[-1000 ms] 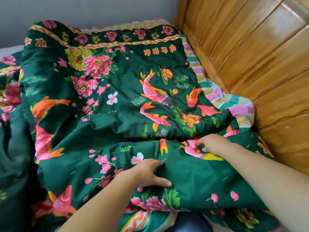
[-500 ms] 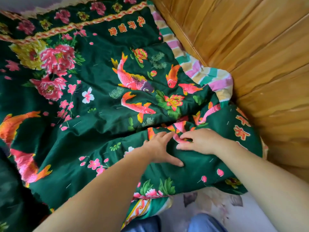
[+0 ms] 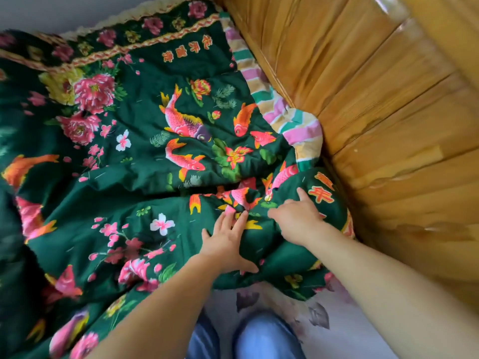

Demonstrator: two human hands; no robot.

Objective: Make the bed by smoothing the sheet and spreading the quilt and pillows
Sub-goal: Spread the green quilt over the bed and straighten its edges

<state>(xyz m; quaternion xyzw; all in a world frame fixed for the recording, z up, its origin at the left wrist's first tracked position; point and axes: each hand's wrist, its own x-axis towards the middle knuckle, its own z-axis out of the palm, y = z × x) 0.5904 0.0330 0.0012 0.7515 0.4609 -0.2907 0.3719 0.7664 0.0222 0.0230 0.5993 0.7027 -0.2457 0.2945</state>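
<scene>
Since half a second ago our left hand (image 3: 228, 244) has slid a touch away from the right, and the view has swung back so more of the far border shows. Left grip is flat, fingers straight and spread, pressing the quilt (image 3: 145, 156) just below the bunched ridge; right hand (image 3: 298, 218) lies beside it, fingers bent into the crumpled fold, but we cannot tell if it truly pinches cloth or just pushes. Both sit near the quilt's near right corner, close to the wooden headboard (image 3: 388, 120). Quilt looks thick and padded, soft, no stiffness, so it should sag and fold wherever it is lifted; probably bulky and a bit heavy to drag in one go. Cotton face looks matte, likely not slippery. Best hold, we judge, is the hem at that corner, one hand each side, then pull flat. It lies heaped across the bed, a big crease running left to right in front of our hands. Striped pink-green underside (image 3: 295, 125) is turned up against the headboard. Pale printed sheet (image 3: 290, 304) shows under the near edge, above our blue-trousered knees (image 3: 264, 338). Grey wall (image 3: 64, 14) behind.
</scene>
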